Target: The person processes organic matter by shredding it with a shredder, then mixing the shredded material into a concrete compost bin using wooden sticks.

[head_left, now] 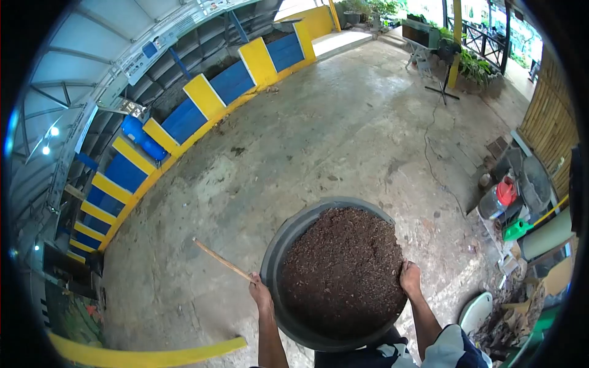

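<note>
The tub [271, 270], heaped with soil [343, 270], was before the person's body. The right hand [411, 278] clutched its rim; the left hand [262, 295] clasped a stick [221, 257] (whether also the tub, I couldn't tell), so uneven support could have spilled soil.

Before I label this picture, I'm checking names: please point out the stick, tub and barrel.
Stick [222, 259]: head view, middle of its length.
Tub [270, 265]: head view, left rim.
Barrel [144, 139]: head view, middle of its side.
</note>
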A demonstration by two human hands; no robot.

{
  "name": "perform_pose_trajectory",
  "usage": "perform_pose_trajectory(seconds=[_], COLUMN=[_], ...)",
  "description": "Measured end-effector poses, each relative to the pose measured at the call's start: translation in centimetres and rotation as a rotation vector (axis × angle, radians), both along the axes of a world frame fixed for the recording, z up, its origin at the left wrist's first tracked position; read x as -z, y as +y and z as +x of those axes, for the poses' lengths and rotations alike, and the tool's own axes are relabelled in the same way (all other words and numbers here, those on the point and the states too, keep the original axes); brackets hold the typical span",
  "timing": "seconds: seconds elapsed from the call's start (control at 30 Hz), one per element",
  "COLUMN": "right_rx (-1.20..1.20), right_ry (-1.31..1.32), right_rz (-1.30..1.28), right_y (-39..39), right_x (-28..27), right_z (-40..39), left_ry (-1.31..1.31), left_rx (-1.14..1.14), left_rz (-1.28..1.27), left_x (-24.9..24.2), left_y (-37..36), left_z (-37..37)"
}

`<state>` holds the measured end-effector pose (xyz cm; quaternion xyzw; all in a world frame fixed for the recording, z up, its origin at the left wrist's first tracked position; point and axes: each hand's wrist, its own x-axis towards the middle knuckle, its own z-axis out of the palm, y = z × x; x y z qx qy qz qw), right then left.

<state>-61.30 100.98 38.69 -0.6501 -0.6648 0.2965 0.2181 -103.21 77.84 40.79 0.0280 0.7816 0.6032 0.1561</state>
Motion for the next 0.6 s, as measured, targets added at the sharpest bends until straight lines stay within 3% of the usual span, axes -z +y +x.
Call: perform_pose_trajectory(seconds=[0.2, 0.27, 0.37, 0.47, 0.6], right_rx=[-0.041, -0.041, 0.010, -0.016, -0.031], right_ry=[-0.039, -0.085, -0.086, -0.056, -0.037], right_rz=[0.053, 0.112, 0.085, 0.048, 0.095], right_y=[12.6, 13.5, 21.9, 28.8, 31.9], right_x=[-1.9, -2.6, -0.2, -0.2, -1.4], right_z=[-11.3, -12.1, -20.8, -27.4, -31.6], left_ry=[-0.054, 0.064, -0.101, -0.169, 0.019], left_rx=[0.020, -0.030, -0.003, -0.005, -0.087], left_rz=[0.149, 0.159, 0.110, -0.012, -0.032], left_x=[3.8, 6.1, 0.7, 0.4, -1.1], left_y=[11.4, 13.4, 22.2, 28.8, 32.8], left_z=[-12.5, -14.0, -21.5, -28.9, -32.5])
